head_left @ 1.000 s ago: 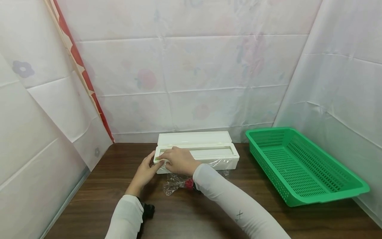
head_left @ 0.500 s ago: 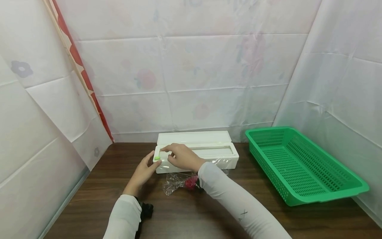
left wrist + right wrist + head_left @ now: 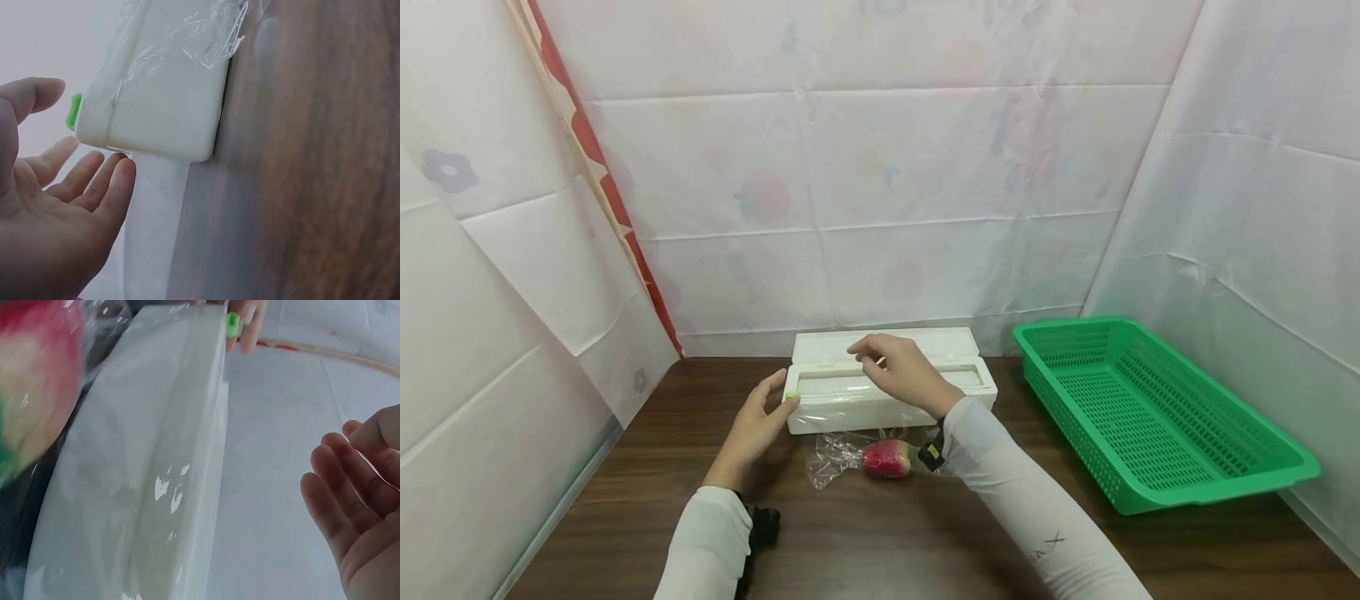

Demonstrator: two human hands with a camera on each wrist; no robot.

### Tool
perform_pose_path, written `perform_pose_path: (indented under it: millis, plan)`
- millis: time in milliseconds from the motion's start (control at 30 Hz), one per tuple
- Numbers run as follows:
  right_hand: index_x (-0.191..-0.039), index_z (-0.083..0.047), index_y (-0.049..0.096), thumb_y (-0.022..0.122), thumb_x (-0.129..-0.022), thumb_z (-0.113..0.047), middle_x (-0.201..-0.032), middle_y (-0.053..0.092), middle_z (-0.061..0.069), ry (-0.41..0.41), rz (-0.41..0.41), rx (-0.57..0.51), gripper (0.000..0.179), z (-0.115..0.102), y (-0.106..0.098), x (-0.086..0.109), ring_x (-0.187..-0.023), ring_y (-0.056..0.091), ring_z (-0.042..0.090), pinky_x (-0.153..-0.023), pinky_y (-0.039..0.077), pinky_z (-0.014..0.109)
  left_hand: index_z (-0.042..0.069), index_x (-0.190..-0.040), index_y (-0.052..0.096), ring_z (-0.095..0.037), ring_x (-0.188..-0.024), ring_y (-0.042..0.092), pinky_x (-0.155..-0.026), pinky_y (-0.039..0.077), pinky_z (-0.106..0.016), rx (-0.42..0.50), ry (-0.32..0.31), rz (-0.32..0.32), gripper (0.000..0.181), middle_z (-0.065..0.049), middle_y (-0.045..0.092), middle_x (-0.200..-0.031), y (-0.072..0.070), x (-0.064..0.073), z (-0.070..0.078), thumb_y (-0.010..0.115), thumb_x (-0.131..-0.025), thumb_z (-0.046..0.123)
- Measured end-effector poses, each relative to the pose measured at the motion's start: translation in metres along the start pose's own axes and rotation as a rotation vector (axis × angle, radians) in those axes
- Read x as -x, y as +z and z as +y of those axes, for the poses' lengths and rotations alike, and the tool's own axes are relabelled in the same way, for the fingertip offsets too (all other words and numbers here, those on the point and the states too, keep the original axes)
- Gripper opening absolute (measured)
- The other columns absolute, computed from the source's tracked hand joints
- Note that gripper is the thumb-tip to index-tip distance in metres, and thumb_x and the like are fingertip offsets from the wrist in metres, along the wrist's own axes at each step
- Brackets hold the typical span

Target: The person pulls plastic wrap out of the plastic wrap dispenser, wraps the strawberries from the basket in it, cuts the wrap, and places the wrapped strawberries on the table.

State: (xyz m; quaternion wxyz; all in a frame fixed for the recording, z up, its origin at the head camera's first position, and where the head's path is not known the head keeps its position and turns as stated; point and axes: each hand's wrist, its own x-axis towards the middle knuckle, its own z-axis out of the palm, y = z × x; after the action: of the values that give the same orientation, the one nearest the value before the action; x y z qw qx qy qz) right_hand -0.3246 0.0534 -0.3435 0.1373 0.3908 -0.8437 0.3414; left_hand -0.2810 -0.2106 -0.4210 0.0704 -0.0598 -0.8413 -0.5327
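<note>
A long white cling film dispenser [image 3: 850, 417] lies on the table with its lid [image 3: 820, 343] raised at the back. Clear film drapes down its front. A small green slide cutter [image 3: 74, 111] sits at its left end. There my left hand [image 3: 752, 429] is spread, thumb near the cutter and fingertips close to the end wall. My right hand [image 3: 910, 379] hovers above the dispenser's middle, fingers loosely bent and holding nothing. In front lies a red and yellowish fruit-shaped thing [image 3: 886, 458], wrapped in clear film [image 3: 831, 460] that bunches out to its left.
A green perforated basket [image 3: 1150, 497] stands on the right of the brown wooden table [image 3: 865, 542]. White printed sheets [image 3: 880, 167] hang behind and at both sides, and the dispenser stands near the back one.
My right hand has left the green cutter at the left end and moved right and up over the dispenser, uncovering the wrapped thing. My left hand stays beside the end.
</note>
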Motion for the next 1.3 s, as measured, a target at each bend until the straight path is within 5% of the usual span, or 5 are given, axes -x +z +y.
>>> perform_pose_path:
  millis: [267,433,567,800,1300]
  plan:
    - [-0.119,-0.009,0.070,0.052,-0.101,-0.008,-0.111,0.071,0.009,0.026,-0.046,0.015,0.026,0.015,-0.014,0.018,-0.096,0.065,0.012,-0.078,0.055,0.026,0.007,-0.150,0.043,-0.036,-0.134,0.044,-0.107,0.037,-0.059,-0.012,0.089,0.091,0.053,-0.019,0.046,-0.145,0.001,0.001,0.003,0.060,-0.102,0.021]
    - [-0.119,-0.007,0.070,0.054,-0.100,-0.008,-0.112,0.071,0.008,-0.003,-0.021,0.053,0.024,0.017,-0.023,0.031,-0.099,0.065,0.014,-0.080,0.056,0.032,0.015,-0.133,0.064,-0.020,-0.107,0.060,-0.086,0.050,-0.037,-0.044,0.242,0.254,0.032,-0.006,0.065,-0.125,0.002,0.005,0.013,0.062,-0.102,0.020]
    - [-0.116,-0.006,0.071,0.057,-0.099,-0.005,-0.110,0.071,0.008,-0.058,0.024,0.096,0.022,0.018,-0.030,0.044,-0.096,0.065,0.015,-0.080,0.056,0.036,0.017,-0.119,0.071,-0.011,-0.089,0.065,-0.072,0.052,-0.021,-0.047,0.391,0.266,0.020,0.003,0.072,-0.108,0.003,0.006,0.023,0.062,-0.102,0.022]
    - [-0.110,-0.005,0.071,0.062,-0.096,-0.002,-0.107,0.071,0.006,-0.132,0.058,0.123,0.017,0.022,-0.030,0.066,-0.095,0.064,0.018,-0.078,0.056,0.043,0.015,-0.108,0.075,-0.011,-0.078,0.066,-0.066,0.054,-0.025,-0.085,0.532,0.172,0.015,0.006,0.074,-0.094,0.012,0.008,0.033,0.070,-0.095,0.011]
    - [-0.101,-0.014,0.075,0.076,-0.089,-0.018,-0.092,0.074,-0.006,-0.208,-0.047,0.305,0.012,0.022,-0.014,0.093,-0.083,0.064,0.013,-0.072,0.053,0.031,0.013,-0.105,0.074,-0.007,-0.088,0.066,-0.080,0.057,-0.035,-0.328,0.460,-0.352,0.017,0.010,0.071,-0.093,0.043,0.018,0.053,0.077,-0.091,0.021]
